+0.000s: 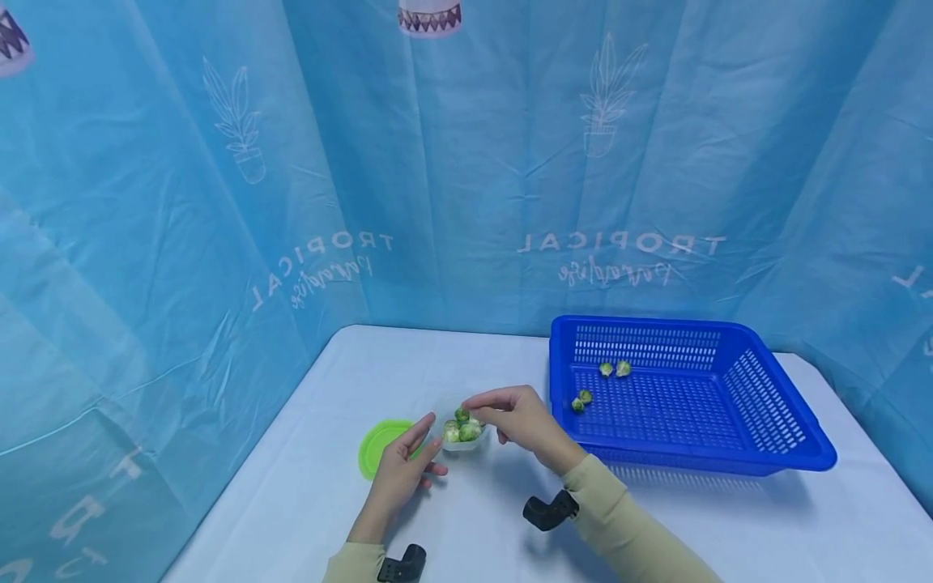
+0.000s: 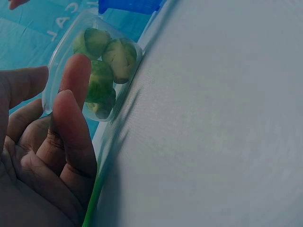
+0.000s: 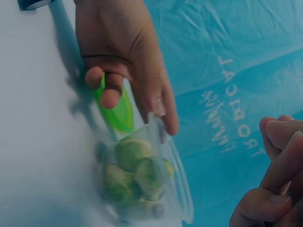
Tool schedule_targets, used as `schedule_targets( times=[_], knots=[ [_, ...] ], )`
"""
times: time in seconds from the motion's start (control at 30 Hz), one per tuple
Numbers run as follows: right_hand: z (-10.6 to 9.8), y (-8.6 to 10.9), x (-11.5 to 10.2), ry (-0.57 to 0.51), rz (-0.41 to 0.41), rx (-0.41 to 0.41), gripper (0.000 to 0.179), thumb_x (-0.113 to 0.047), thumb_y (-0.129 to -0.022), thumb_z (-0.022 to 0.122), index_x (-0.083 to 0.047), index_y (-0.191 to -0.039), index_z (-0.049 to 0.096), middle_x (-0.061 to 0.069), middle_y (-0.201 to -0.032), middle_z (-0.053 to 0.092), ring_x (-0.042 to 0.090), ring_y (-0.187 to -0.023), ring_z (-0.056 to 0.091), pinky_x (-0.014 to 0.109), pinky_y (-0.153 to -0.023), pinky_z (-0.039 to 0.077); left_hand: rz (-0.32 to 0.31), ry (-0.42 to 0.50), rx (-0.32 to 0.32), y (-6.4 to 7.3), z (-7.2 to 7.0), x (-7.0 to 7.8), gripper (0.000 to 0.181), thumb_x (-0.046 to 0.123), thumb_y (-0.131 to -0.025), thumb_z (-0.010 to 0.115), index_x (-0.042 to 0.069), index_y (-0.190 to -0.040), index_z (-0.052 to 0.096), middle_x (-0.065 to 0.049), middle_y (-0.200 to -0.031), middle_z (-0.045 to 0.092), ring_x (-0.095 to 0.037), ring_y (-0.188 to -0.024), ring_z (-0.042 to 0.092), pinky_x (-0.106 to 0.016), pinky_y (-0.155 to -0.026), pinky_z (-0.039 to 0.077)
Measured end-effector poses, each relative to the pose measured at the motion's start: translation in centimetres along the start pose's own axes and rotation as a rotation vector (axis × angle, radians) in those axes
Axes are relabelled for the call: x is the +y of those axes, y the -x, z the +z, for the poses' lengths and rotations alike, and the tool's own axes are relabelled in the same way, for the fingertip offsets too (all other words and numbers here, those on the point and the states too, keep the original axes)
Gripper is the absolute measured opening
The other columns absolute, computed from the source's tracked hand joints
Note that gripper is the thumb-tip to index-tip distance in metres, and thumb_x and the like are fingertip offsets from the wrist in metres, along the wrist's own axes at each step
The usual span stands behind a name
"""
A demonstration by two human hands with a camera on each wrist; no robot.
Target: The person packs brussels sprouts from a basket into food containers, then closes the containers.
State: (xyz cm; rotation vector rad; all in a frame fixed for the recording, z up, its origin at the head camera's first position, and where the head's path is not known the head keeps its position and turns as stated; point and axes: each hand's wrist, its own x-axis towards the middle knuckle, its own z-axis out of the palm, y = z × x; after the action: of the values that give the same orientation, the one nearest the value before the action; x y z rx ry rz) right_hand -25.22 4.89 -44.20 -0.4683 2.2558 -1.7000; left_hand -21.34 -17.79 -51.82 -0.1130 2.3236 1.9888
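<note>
Currently, sprouts [image 1: 469,431] in container [image 1: 462,447], beside left hand [image 1: 399,471], fingers loosely spread, empty; below right hand [image 1: 523,421], fingers slightly parted, empty.

Left grip [image 1: 406,463]: nearer left edge of table [image 1: 474,526], palm turned inward, fingers loosely extended, thumb apart | Right grip [image 1: 521,417]: nearer far edge, thumb and index pointing leftward, other fingers bent

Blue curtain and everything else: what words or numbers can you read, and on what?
"TROPICAL": on the blue curtain, backwards, at the back and left.
"Paradise": curly, backwards, under it.
Letters at the curtain's lower left and right edge: cut off or faint, no whole word.
Blue basket, tub, green lid: no writing seen.
</note>
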Motion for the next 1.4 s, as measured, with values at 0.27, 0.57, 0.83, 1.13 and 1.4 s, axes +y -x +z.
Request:
schedule_targets(
  times=[0.27, 0.57, 0.83, 1.13, 1.4],
  knots=[
    [-1.5, 0.9, -1.3, 0.021, -0.023, 0.014, 0.028, -0.046, -0.086, 0.064, -0.030, -0.109, 0.071, -0.009, -0.111, 0.069, 0.022, -0.053, 0.049, 0.026, -0.050, 0.041, 0.001, 0.006, 0.005, -0.2, 0.0, -0.1, 0.053, 0.037, -0.089, 0.063, 0.033, -0.139, 0.044, 0.003, -0.147, 0.044, -0.021, -0.074, 0.071, -0.026, -0.051, 0.054],
    [-4.5, 1.2, -2.4, 0.007, -0.035, 0.075, 0.018, -0.035, -0.089, 0.064, -0.030, -0.105, 0.072, -0.006, -0.112, 0.069, 0.017, -0.052, 0.046, 0.026, -0.054, 0.045, -0.001, 0.017, -0.004, 0.0, 0.0, -0.1, 0.055, 0.037, -0.089, 0.064, 0.031, -0.140, 0.043, 0.003, -0.148, 0.043, -0.021, -0.074, 0.071, -0.026, -0.051, 0.054],
    [-7.5, 1.1, -2.9, 0.009, -0.057, 0.094, 0.021, -0.037, -0.089, 0.065, -0.029, -0.106, 0.072, -0.005, -0.117, 0.067, 0.037, -0.059, 0.044, 0.030, -0.050, 0.042, 0.016, 0.013, -0.007, 0.1, 0.0, 0.1, 0.057, 0.037, -0.089, 0.064, 0.026, -0.141, 0.044, -0.003, -0.148, 0.043, -0.023, -0.074, 0.071, -0.025, -0.049, 0.053],
    [-9.9, 0.8, -2.6, -0.004, -0.021, 0.107, 0.025, -0.039, -0.086, 0.067, -0.027, -0.108, 0.071, -0.004, -0.120, 0.065, 0.017, -0.054, 0.045, 0.027, -0.050, 0.042, 0.001, 0.038, -0.028, 0.2, -0.1, 0.4, 0.058, 0.034, -0.090, 0.063, 0.024, -0.143, 0.041, -0.004, -0.150, 0.039, -0.024, -0.076, 0.071, -0.027, -0.050, 0.053],
    [-12.0, 0.2, -1.6, -0.001, 0.013, 0.118, 0.033, -0.044, -0.084, 0.068, -0.025, -0.110, 0.070, -0.002, -0.121, 0.065, 0.016, -0.058, 0.045, 0.027, -0.054, 0.044, -0.017, 0.030, -0.052, 1.4, -0.1, 2.5, 0.055, 0.025, -0.093, 0.061, 0.018, -0.143, 0.041, -0.009, -0.150, 0.039, -0.029, -0.078, 0.071, -0.028, -0.053, 0.054]
  ],
)
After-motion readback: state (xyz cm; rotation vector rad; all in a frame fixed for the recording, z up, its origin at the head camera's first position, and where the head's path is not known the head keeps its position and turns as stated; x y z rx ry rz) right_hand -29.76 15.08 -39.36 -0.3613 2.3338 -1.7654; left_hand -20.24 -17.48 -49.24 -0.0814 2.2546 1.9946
